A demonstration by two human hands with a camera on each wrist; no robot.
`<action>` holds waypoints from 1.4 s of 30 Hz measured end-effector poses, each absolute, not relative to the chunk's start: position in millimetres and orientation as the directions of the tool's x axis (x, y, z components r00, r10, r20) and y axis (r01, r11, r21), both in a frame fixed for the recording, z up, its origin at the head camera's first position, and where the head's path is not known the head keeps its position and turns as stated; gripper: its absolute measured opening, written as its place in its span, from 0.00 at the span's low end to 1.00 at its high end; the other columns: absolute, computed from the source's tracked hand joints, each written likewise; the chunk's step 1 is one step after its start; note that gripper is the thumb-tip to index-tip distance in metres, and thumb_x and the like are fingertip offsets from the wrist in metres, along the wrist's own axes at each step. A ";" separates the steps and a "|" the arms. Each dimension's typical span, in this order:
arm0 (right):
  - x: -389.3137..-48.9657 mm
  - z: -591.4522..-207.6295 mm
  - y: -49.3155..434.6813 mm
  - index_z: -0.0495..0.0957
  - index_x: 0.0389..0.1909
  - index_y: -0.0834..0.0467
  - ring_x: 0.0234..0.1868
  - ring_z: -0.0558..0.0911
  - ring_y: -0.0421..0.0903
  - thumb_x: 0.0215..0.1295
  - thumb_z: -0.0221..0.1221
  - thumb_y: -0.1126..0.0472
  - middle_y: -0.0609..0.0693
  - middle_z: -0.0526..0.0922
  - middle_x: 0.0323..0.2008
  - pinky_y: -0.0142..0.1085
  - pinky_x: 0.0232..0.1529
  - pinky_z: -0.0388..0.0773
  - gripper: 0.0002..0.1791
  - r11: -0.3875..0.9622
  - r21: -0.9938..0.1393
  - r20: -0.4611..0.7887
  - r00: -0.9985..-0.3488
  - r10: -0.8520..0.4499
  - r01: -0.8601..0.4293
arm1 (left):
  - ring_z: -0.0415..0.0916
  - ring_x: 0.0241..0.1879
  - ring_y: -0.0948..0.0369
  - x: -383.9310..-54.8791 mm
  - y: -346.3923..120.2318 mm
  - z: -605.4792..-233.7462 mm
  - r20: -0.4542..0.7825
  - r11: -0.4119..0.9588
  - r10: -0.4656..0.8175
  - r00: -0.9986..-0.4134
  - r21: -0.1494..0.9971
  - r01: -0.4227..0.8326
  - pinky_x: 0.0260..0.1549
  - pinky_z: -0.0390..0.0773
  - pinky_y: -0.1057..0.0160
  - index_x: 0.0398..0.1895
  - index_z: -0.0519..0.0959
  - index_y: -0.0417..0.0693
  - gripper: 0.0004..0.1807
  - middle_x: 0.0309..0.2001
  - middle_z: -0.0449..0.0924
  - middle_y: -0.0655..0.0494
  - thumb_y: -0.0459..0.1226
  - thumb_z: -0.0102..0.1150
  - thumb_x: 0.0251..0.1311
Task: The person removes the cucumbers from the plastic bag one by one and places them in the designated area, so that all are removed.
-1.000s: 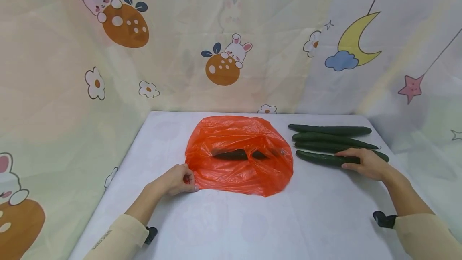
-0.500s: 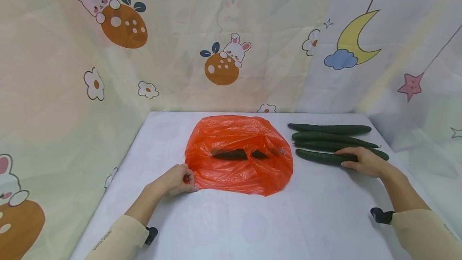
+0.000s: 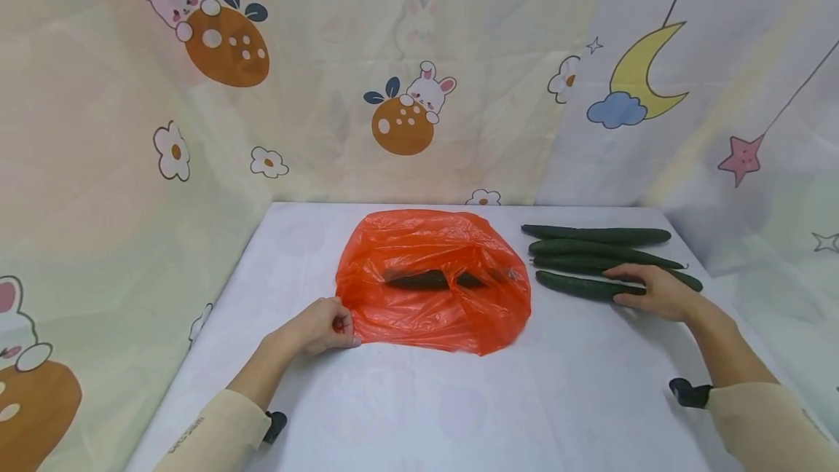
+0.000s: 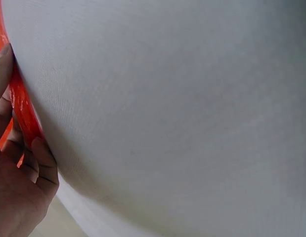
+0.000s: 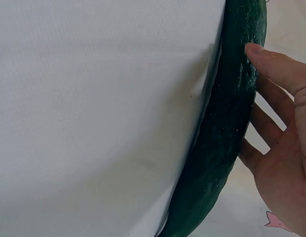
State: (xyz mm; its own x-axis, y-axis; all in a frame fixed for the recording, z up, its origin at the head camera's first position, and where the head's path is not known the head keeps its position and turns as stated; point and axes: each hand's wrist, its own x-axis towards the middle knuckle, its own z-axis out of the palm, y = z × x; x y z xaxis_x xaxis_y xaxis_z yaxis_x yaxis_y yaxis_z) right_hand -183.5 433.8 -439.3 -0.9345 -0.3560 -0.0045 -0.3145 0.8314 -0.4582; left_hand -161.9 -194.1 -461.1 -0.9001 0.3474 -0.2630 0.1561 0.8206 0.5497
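Note:
An orange-red plastic bag (image 3: 419,239) lies spread on the white table, with a dark green cucumber (image 3: 419,280) showing through its slit-like opening. My left hand (image 3: 324,326) pinches the bag's near left corner; in the left wrist view, thumb and fingers close on the red film (image 4: 23,106). To the bag's right, my right hand (image 3: 658,296) grips the nearest cucumber (image 3: 577,285) of a group. In the right wrist view its thumb (image 5: 264,57) presses one side of that cucumber (image 5: 219,123), and the other fingers reach round the far side, their tips hidden.
Beyond the held cucumber lie more cucumbers, the farthest one (image 3: 596,234) slightly apart from the others. A patterned cloth (image 3: 314,93) hangs behind and at both sides of the white table (image 3: 419,406). Each wrist carries a small black camera (image 3: 690,392).
The view shifts slightly. My right hand stays at the nearest cucumber with hardly any movement, and my left hand keeps its place at the bag's corner.

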 end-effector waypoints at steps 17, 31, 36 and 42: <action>-179.0 -420.8 401.3 0.79 0.61 0.62 0.59 0.79 0.61 0.66 0.70 0.58 0.60 0.83 0.57 0.26 0.57 0.70 0.25 0.812 -0.437 0.171 -0.922 -0.347 -0.387 | 0.70 0.38 0.59 -163.8 -195.0 -461.4 -0.271 0.819 0.352 -0.896 0.553 0.155 0.39 0.75 0.61 0.25 0.80 0.56 0.13 0.33 0.72 0.57 0.45 0.78 0.55; -183.3 -400.9 365.1 0.76 0.64 0.57 0.63 0.78 0.62 0.66 0.69 0.60 0.58 0.81 0.61 0.64 0.60 0.73 0.26 0.764 -0.517 0.141 -0.919 -0.369 -0.387 | 0.70 0.35 0.60 -165.5 -196.5 -463.6 -0.247 0.815 0.381 -0.891 0.545 0.197 0.37 0.73 0.61 0.24 0.80 0.56 0.14 0.32 0.71 0.57 0.47 0.77 0.55; -186.5 -400.8 354.9 0.78 0.62 0.55 0.60 0.80 0.58 0.67 0.69 0.58 0.55 0.82 0.60 0.61 0.58 0.76 0.24 0.744 -0.500 0.200 -0.895 -0.399 -0.443 | 0.69 0.35 0.60 -164.8 -198.0 -463.8 -0.221 0.810 0.399 -0.890 0.541 0.229 0.36 0.71 0.61 0.23 0.79 0.56 0.15 0.31 0.71 0.57 0.47 0.78 0.54; -187.4 -395.4 340.8 0.78 0.63 0.53 0.61 0.80 0.54 0.67 0.69 0.54 0.53 0.82 0.60 0.59 0.60 0.75 0.25 0.720 -0.517 0.204 -0.883 -0.422 -0.463 | 0.69 0.35 0.60 -165.5 -198.6 -464.0 -0.201 0.801 0.430 -0.881 0.535 0.269 0.36 0.70 0.62 0.23 0.79 0.57 0.15 0.30 0.71 0.58 0.47 0.78 0.54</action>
State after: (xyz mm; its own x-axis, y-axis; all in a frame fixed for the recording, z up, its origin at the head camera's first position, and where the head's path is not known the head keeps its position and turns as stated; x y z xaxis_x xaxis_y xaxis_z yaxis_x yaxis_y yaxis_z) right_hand -187.4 340.8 -395.4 -0.8835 -0.4216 0.2044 -0.4632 0.7200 -0.5168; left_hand -165.5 -198.6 -464.0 -0.8805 0.4295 -0.2006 0.2690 0.8012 0.5345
